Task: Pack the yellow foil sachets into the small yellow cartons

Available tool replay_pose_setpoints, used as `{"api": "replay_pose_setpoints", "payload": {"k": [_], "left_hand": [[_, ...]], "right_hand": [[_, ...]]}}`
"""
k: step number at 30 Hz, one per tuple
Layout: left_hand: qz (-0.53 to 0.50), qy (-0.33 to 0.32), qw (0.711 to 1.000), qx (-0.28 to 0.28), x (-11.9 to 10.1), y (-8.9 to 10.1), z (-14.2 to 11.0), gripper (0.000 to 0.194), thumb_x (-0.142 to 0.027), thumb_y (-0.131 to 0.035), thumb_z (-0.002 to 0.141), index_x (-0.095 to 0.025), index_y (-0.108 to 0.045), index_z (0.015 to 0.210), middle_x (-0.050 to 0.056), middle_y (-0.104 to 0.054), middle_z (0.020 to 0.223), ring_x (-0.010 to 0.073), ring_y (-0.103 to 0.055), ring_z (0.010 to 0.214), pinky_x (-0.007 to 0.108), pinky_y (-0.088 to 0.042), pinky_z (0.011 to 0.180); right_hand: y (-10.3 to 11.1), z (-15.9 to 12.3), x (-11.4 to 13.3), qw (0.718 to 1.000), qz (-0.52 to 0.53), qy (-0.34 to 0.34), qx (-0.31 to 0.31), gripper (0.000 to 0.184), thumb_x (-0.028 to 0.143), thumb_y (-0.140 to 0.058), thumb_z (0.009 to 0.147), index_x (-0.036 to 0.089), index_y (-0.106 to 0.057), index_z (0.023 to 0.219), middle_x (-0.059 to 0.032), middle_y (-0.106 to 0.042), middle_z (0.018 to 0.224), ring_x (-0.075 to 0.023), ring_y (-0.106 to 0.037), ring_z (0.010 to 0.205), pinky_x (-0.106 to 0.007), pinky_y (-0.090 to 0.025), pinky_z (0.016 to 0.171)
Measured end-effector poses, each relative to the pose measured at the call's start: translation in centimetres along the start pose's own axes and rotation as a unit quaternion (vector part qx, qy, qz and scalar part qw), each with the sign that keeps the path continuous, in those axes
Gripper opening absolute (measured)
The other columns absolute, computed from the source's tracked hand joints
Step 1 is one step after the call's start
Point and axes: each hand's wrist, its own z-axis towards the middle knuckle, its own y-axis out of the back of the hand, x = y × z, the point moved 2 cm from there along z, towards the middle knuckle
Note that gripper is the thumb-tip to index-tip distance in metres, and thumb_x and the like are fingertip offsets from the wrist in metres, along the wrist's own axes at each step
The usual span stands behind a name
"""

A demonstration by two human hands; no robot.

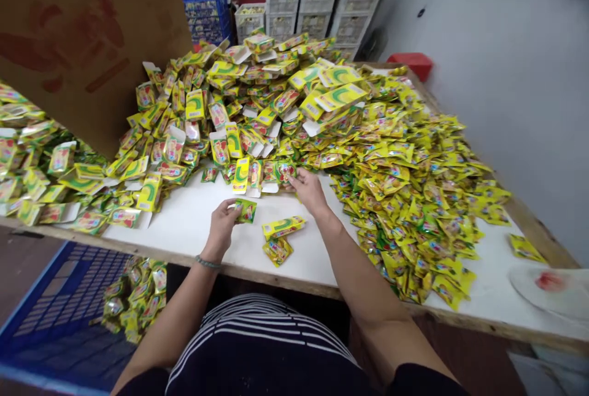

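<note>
My left hand (223,223) pinches a small green sachet (247,210) by its left edge, just above the white tabletop (184,227). Farther forward and to the right, my right hand (310,190) has its thumb and fingers closed on another green sachet (286,169) at the front of the box heap. Beside it, several small yellow-green boxes (240,175) stand in a row, some with white flaps open. Between my forearms lie a yellow box (284,226) and a yellow sachet (277,251), touching each other.
Open boxes (216,77) heap up at the back; yellow sachets (405,199) pile on the right. A large brown carton (92,34) stands at left. Below the table edge is a blue crate (59,310) with packets inside. A clear dish (547,288) sits at far right.
</note>
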Motion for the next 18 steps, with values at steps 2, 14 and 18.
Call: {"api": "replay_pose_setpoints", "payload": {"k": [2, 14, 18], "left_hand": [[-0.012, 0.008, 1.0, -0.009, 0.1, 0.2, -0.1, 0.059, -0.044, -0.088, 0.052, -0.016, -0.06, 0.095, -0.004, -0.064, 0.059, 0.0155, -0.065, 0.057, 0.027, -0.051, 0.059], [-0.021, 0.016, 1.0, -0.014, 0.3, 0.1, -0.3, 0.052, -0.041, -0.088, 0.052, -0.016, -0.062, 0.09, -0.002, -0.069, 0.061, 0.0139, -0.064, 0.055, 0.026, -0.051, 0.058], [-0.008, 0.002, 1.0, -0.011, 0.1, -0.1, -0.3, 0.053, -0.041, -0.091, 0.048, -0.016, -0.062, 0.084, -0.003, -0.066, 0.057, 0.0138, -0.063, 0.053, 0.025, -0.05, 0.055]], "right_hand": [[-1.6, -1.8, -0.5, 0.997, 0.066, -0.008, 0.046, 0.031, 0.051, -0.067, 0.074, 0.023, -0.058, 0.084, -0.0021, -0.067, 0.082, -0.0202, -0.065, 0.077, -0.03, -0.051, 0.066], [-1.4, -3.3, 0.0, 0.994, -0.016, 0.065, 0.086, 0.033, 0.047, -0.068, 0.075, 0.022, -0.049, 0.067, 0.0035, -0.049, 0.064, -0.0135, -0.048, 0.062, -0.027, -0.043, 0.06], [-2.4, -4.3, 0.4, 0.981, 0.087, 0.033, 0.169, 0.028, 0.041, -0.071, 0.074, 0.023, -0.056, 0.09, 0.0027, -0.062, 0.076, -0.015, -0.059, 0.068, -0.028, -0.05, 0.065]]}}
